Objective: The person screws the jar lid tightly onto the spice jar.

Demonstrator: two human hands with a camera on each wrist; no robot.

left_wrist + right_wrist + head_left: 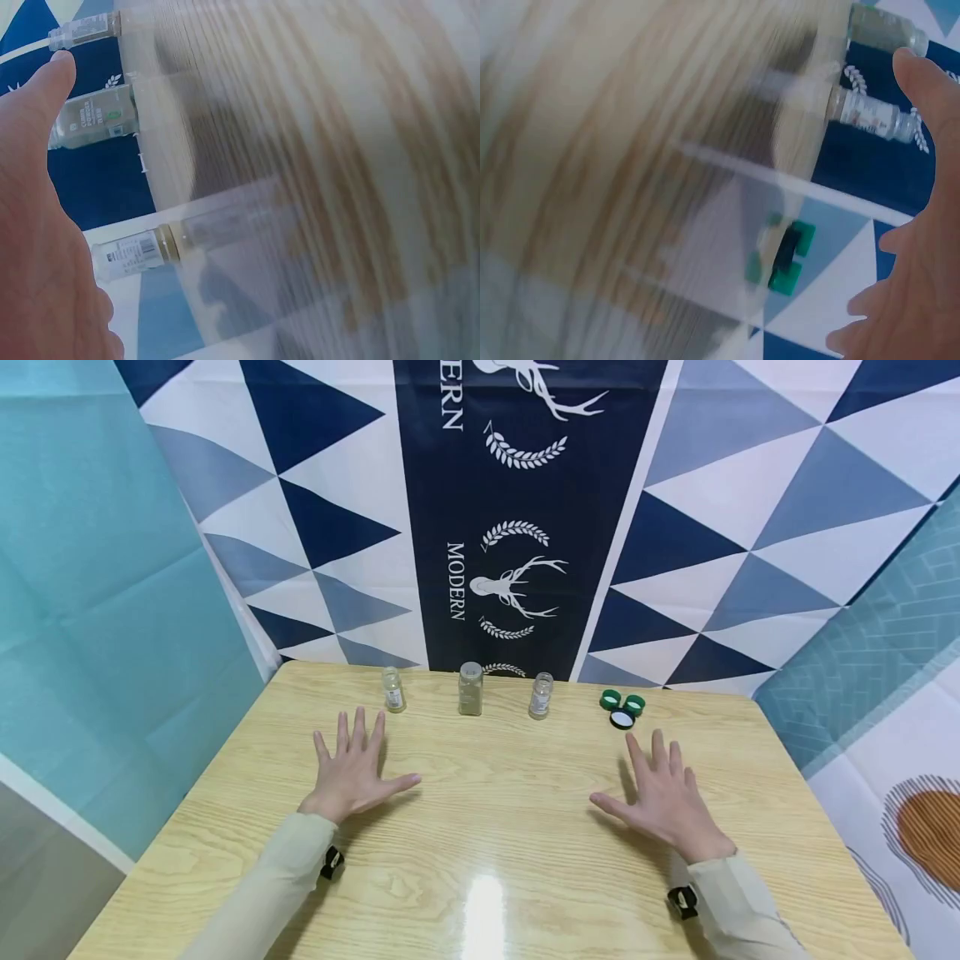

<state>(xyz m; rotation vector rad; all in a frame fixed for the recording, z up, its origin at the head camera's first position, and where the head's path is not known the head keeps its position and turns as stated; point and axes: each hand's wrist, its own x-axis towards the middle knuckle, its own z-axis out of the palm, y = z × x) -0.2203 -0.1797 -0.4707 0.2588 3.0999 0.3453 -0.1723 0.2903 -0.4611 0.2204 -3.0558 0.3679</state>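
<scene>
My left hand (354, 775) hovers over the left part of the table with its fingers spread and nothing in it. Just beyond its fingertips stands a small uncapped glass jar (393, 690) with a white label. A larger square glass jar (471, 688) stands upright in the middle, and another small labelled jar (541, 696) is to its right. My right hand (663, 800), also spread and holding nothing, is over the right side. Beyond it lie two green caps (611, 699) and a black cap (622, 718), grouped close together. Both wrist views show the jars sideways.
The wooden table (480, 810) ends at a patterned cloth backdrop (525, 527) just behind the jars. A teal cloth (112, 568) hangs along the left side. Black bands (332, 862) sit at both wrists. Light reflects off the table's near part.
</scene>
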